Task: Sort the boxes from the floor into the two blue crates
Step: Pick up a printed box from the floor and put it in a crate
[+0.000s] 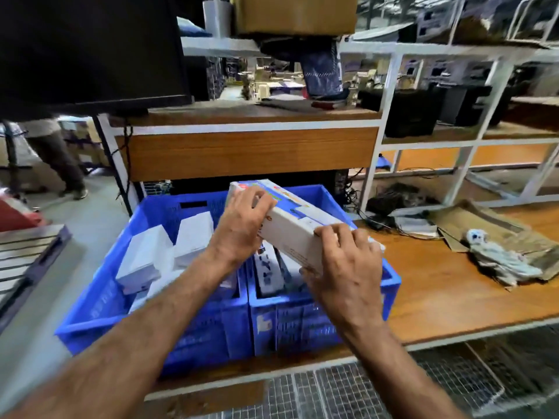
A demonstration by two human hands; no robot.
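A white-framed shelving rack (390,86) fills the far side, its wood-faced panel (248,152) hanging just above the back rims of the crates, so the room overhead there is tight. A wooden worktop (453,285) runs off to the right and toward the viewer, its white front edge passing below the crates. The left blue crate (99,303) juts past the worktop's left end over grey floor (90,219); the right blue crate (390,276) stands touching it, the two sharing a middle wall line. The right crate's outer rim lies just beside bare wood, with open surface beyond it before a flattened piece of cardboard (484,225) and a crumpled cloth (502,258).

In the left crate lie several plain white boxes (145,255), tilted against each other. The right crate holds boxes standing on edge (their print is too blurred to read).

Above the right crate, both hands hold a long white box (290,234), tilted with its far end higher. Its top face carries coloured patches; its near side is plain cream. The left hand (242,228) curls over the far end, fingers wrapped across the top. The right hand (344,267) grips the near end, fingers bent over the upper edge, thumb beneath.
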